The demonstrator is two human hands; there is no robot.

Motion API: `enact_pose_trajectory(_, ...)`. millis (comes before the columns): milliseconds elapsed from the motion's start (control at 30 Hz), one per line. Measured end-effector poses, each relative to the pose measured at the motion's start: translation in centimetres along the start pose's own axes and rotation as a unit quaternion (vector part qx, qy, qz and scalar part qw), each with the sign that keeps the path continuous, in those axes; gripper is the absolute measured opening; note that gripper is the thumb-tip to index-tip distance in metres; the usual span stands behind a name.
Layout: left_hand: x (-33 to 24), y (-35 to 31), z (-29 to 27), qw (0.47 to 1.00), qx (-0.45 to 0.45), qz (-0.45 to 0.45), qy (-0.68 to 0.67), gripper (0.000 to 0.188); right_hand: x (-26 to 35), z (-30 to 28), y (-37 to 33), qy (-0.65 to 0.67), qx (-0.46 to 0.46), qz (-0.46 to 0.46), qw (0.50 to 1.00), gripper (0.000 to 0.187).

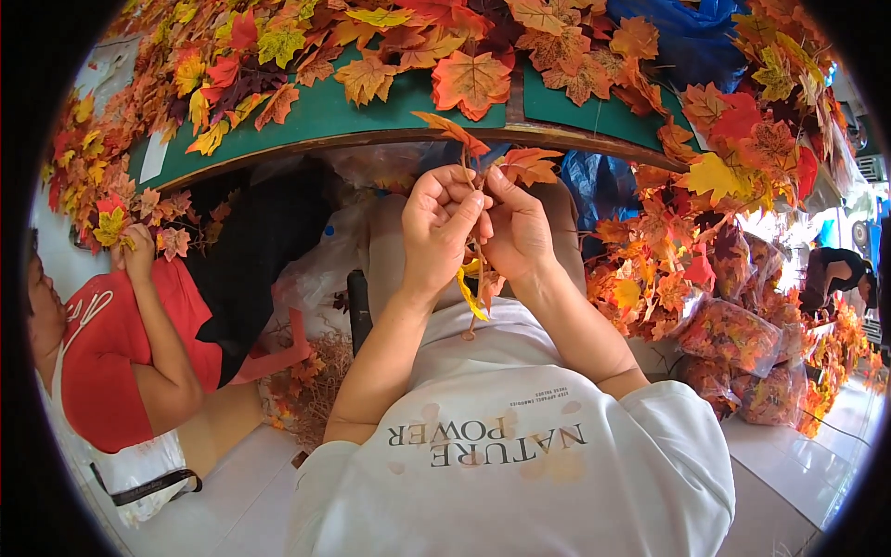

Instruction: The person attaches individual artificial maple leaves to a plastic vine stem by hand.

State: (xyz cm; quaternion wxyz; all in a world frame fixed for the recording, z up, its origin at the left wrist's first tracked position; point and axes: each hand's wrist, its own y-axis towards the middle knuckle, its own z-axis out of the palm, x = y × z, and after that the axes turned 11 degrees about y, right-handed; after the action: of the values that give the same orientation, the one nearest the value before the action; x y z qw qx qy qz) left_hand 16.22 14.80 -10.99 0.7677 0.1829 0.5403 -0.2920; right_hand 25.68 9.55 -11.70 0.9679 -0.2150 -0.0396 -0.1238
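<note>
Fingers [444, 186] of my left hand [434, 227] and right hand [522, 237] pinch close together on a thin brown stem [481, 271], just short of the green table [278, 139]. Below my grip hangs a yellow leaf [471, 293]; an orange leaf [452, 133] juts above. Autumn leaves [471, 82] heap across the tabletop beyond. Off to my left sits a red-shirted co-worker [111, 371]; bagged leaves [733, 336] are piled farther right.

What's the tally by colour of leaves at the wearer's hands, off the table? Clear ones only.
Orange: 2 (upper leaf above the left hand, side leaf by the right hand)
Yellow: 1 (hanging leaf below the hands)
Total: 3, leaving out a partly hidden orange bit below.
</note>
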Motion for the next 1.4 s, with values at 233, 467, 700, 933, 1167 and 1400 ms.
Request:
enact_pose_trajectory(233, 0.8, 0.2, -0.2, 1.0, 0.008, 0.011, -0.003, 0.019, 0.2, -0.6, 0.2, -0.019, 0.009, 0.009, 1.0, 0.02)
enact_pose_trajectory(467, 1.0, 0.4, -0.4, 1.0, 0.0, -0.002, -0.012, 0.02, 0.1, -0.8, 0.5, -0.003, 0.009, 0.011, 1.0, 0.018)
enact_pose_trajectory(700, 1.2, 0.6, -0.6, 1.0, -0.004, -0.013, -0.022, 0.02, 0.2, -1.3, 1.1, -0.013, 0.016, 0.003, 1.0, 0.017)
enact_pose_trajectory(933, 1.5, 1.1, -0.8, 0.999, -0.011, -0.009, -0.035, 0.021, -0.3, -1.7, 1.8, -0.021, 0.01, -0.01, 1.0, 0.015)
enact_pose_trajectory(1167, 2.8, 1.3, -1.7, 1.0, -0.005, -0.01, -0.01, 0.02, -0.5, -2.1, 1.9, -0.116, 0.039, -0.131, 0.984, 0.013)
enact_pose_trajectory(1400, 2.5, 1.1, -1.7, 1.0, -0.012, -0.01, -0.025, 0.019, -1.0, -2.7, 1.8, -0.128, 0.044, -0.149, 0.98, 0.014)
